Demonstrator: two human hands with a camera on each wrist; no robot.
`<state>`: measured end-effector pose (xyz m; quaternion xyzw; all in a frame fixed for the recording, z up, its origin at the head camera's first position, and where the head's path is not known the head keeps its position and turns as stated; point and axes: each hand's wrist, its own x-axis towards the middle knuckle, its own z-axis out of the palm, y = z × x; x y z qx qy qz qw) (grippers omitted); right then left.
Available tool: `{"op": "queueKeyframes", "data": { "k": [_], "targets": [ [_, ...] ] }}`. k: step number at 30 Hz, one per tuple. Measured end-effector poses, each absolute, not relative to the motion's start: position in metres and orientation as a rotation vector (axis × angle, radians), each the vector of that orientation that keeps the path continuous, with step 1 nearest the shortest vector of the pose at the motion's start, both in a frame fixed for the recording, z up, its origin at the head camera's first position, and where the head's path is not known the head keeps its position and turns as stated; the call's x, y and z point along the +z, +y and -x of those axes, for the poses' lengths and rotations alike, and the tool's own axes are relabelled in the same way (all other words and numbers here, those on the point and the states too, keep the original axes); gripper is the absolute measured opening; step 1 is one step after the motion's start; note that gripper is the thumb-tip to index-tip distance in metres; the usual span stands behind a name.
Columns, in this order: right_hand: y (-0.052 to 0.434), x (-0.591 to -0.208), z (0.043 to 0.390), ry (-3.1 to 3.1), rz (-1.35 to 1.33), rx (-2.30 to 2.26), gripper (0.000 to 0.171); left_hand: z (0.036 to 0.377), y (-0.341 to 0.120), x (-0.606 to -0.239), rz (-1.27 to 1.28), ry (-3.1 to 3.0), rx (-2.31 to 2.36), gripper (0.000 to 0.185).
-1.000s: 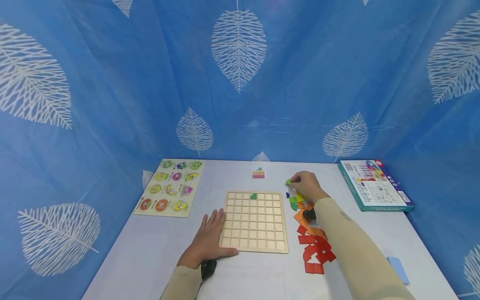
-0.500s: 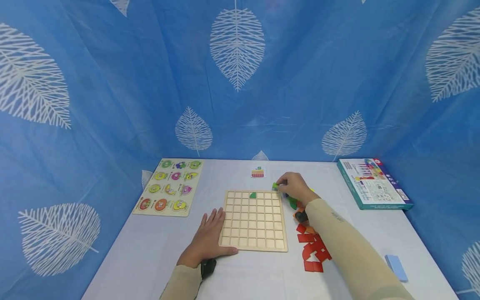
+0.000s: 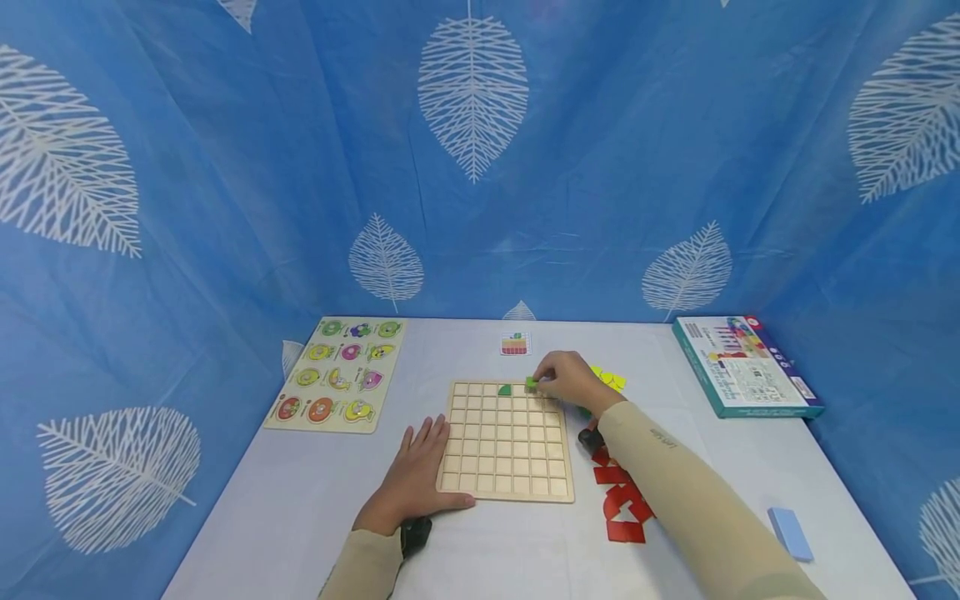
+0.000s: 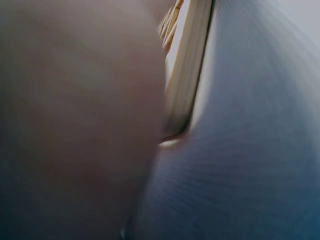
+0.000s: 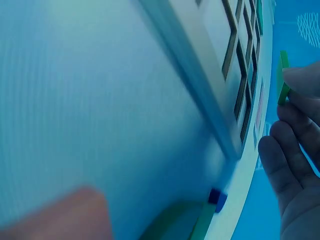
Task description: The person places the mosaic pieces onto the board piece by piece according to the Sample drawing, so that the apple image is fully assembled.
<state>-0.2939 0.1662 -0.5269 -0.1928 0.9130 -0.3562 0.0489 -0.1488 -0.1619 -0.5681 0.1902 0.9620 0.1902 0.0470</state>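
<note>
A wooden grid board (image 3: 507, 442) lies at the table's middle, with one dark green piece (image 3: 506, 390) in its top row. My right hand (image 3: 562, 379) pinches a small light green tile (image 3: 531, 382) just above the board's top row, right of that piece. In the right wrist view the green tile (image 5: 283, 77) shows edge-on between my fingertips beside the board (image 5: 220, 75). My left hand (image 3: 420, 475) rests flat against the board's lower left corner. The left wrist view shows only my blurred hand and the board's edge (image 4: 186, 75).
Red tiles (image 3: 622, 500), yellow tiles (image 3: 609, 379) and other pieces lie right of the board. A fruit peg puzzle (image 3: 341, 373) sits at the left, a pattern card (image 3: 516, 343) behind the board, a box (image 3: 742, 365) at the right, a blue block (image 3: 789, 533) near the front right.
My right hand carried the light green tile leftward from the loose pile to over the board's top row. The left hand stayed in place.
</note>
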Motion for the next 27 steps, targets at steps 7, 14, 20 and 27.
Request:
{"op": "queueKeyframes", "data": {
  "k": [7, 14, 20, 27],
  "targets": [
    [0.152, -0.528, 0.29, 2.752, 0.685, -1.058, 0.004, 0.149, -0.162, -0.567, -0.578, 2.925, 0.586, 0.136],
    [0.147, -0.534, 0.292, 2.762, 0.697, -1.05, 0.006, 0.15, -0.162, -0.568, -0.571, 2.929, 0.588, 0.137],
    [0.145, -0.537, 0.291, 2.766, 0.722, -1.082, 0.008, 0.15, -0.161, -0.568, -0.56, 2.924, 0.573, 0.138],
    [0.146, -0.54, 0.29, 2.789, 0.745, -1.067, 0.01, 0.149, -0.16, -0.567, -0.561, 2.925, 0.572, 0.137]
  ]
}}
